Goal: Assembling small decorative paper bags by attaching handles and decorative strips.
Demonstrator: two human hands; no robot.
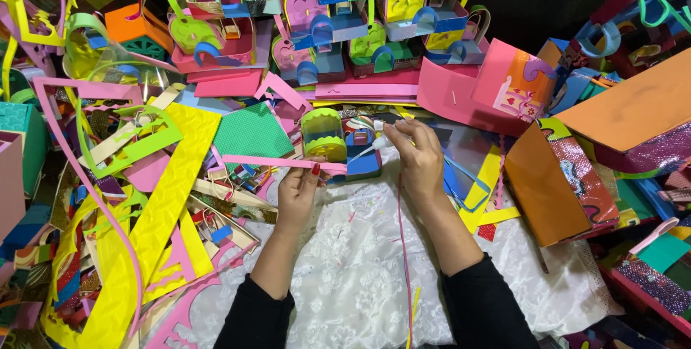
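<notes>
Pinching a thin pink foam strip [284, 162], the left hand [299, 194] is working above the white lace cloth [353, 270]; the right hand [419, 158] is gripping a small glue bottle [379, 142], nozzle meeting the strip. Foam scraps [151, 198] are crowding the cloth's edges.

I see a craft workshop: foam-sheet offcuts [155, 198] heaped on the table, rows of finished little paper baskets [338, 25] behind

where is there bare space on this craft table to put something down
The one free patch is the white lace cloth between the left hand, holding a pink foam strip, and the right hand, holding a small white glue bottle. Yellow foam offcuts crowd the left, an orange foam box the right.
</notes>
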